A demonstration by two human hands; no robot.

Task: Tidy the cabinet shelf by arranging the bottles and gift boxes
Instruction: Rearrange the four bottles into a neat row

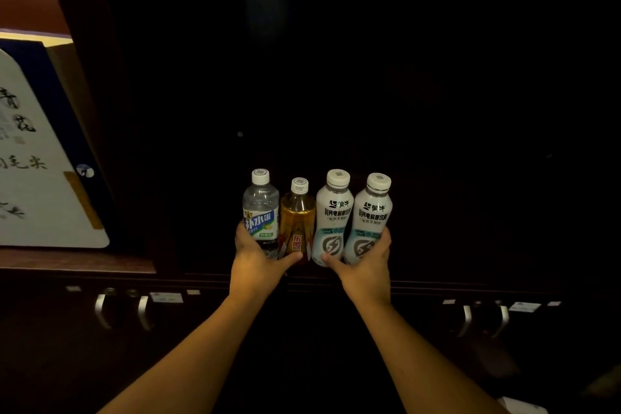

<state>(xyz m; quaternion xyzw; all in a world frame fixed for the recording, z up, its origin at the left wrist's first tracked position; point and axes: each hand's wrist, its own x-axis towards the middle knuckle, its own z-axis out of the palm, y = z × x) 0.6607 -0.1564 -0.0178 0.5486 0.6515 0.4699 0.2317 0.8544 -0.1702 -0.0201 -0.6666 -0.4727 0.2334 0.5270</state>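
Several bottles stand upright in a tight row in the dark cabinet compartment. From the left: a clear water bottle (261, 208), an amber drink bottle (297, 218), and two white milk-drink bottles (333, 215) (371, 220). My left hand (257, 260) wraps the clear bottle from the left, its thumb across the amber bottle's base. My right hand (364, 265) cups the rightmost white bottle, with the thumb on the inner white one. A white and navy gift box (43, 151) with calligraphy stands in the left compartment.
The shelf's front edge (437, 284) runs just below the bottles. Under it are dark cabinet doors with metal handles at left (100, 311) and at right (467, 319). A vertical divider (100, 111) separates the gift box from the bottle compartment.
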